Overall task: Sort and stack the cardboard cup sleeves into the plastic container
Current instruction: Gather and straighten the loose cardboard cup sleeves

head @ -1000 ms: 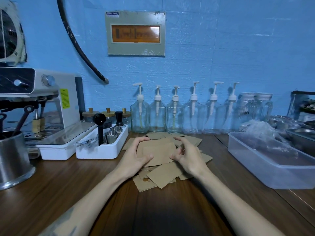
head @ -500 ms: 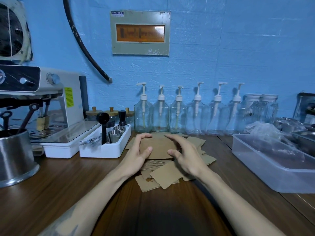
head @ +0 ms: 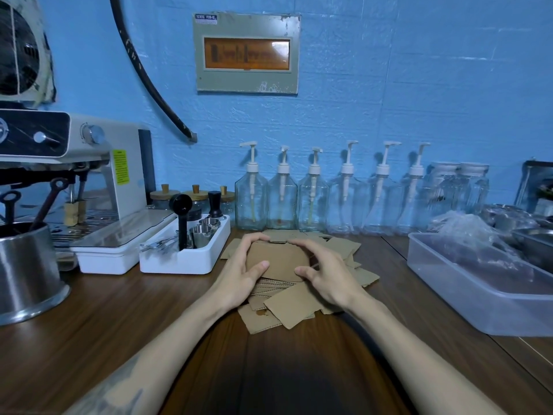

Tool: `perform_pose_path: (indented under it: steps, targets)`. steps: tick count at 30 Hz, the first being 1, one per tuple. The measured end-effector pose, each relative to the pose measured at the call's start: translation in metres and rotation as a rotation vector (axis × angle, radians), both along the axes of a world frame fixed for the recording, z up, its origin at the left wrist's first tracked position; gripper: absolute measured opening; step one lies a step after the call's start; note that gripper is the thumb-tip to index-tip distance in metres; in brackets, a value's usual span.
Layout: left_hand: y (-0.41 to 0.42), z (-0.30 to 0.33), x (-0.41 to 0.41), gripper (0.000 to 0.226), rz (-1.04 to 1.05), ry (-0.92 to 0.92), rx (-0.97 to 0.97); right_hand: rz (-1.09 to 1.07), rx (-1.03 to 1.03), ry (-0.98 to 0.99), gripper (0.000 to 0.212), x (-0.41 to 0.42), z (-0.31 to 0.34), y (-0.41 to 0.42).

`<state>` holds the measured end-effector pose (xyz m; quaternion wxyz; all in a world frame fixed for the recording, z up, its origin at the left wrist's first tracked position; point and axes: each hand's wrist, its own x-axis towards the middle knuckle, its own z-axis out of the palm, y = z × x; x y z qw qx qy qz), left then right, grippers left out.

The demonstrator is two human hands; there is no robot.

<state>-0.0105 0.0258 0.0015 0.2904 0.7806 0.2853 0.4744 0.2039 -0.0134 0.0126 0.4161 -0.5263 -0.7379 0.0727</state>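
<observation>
1. Head view looks down on a brown wooden counter against a blue wall, with both bare forearms reaching forward to its middle.
2. Left hand and right hand together grasp a small bundle of sleeves, fingers curled over its far edge and thumbs pressed on its near face.
3. That held bundle has its long axis running left to right, one hand at each end, and its broad face tilts toward the camera.
4. Under and around the hands lies a loose pile of cardboard sleeves, flat on the wood and fanned at mixed angles; the nearest ones have their long axes slanting from near-left to far-right.
5. More flat sleeves show behind the hands, reaching close to the row of pump bottles along the wall.
6. To the right, well apart from the pile, sits the clear plastic container, long axis running from far-left to near-right; a crumpled clear bag shows at its far end, and I cannot tell whether any sleeves are inside.
7. To the left stand a white tray with small metal cups and a black scoop, an espresso machine, and a steel pot.
</observation>
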Motion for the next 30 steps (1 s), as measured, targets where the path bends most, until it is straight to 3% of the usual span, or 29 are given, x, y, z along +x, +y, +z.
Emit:
perform_pose_path:
  steps: [6,9,12,16,23,30]
  targets:
    - [0.002,0.003,-0.004,0.036,0.076,-0.033,0.034,-0.055,-0.012,0.061,0.063,0.014,0.009,-0.008]
    - [0.002,0.005,-0.006,0.037,0.103,-0.050,0.011,-0.074,-0.055,0.088,0.054,0.020,0.017,-0.018]
    - [0.003,0.003,-0.005,0.035,0.106,-0.041,-0.031,0.058,-0.252,-0.014,0.042,0.019,0.017,-0.027]
    - [0.004,0.001,-0.004,0.035,0.127,-0.013,-0.025,0.106,-0.372,-0.267,0.059,0.011,0.010,-0.027]
    - [0.003,0.000,-0.004,0.038,0.117,-0.026,-0.072,0.041,-0.313,-0.382,0.050,0.007,0.014,-0.032]
    - [0.000,0.004,-0.004,0.042,0.110,-0.040,-0.056,0.057,-0.288,-0.300,0.048,0.002,0.019,-0.034]
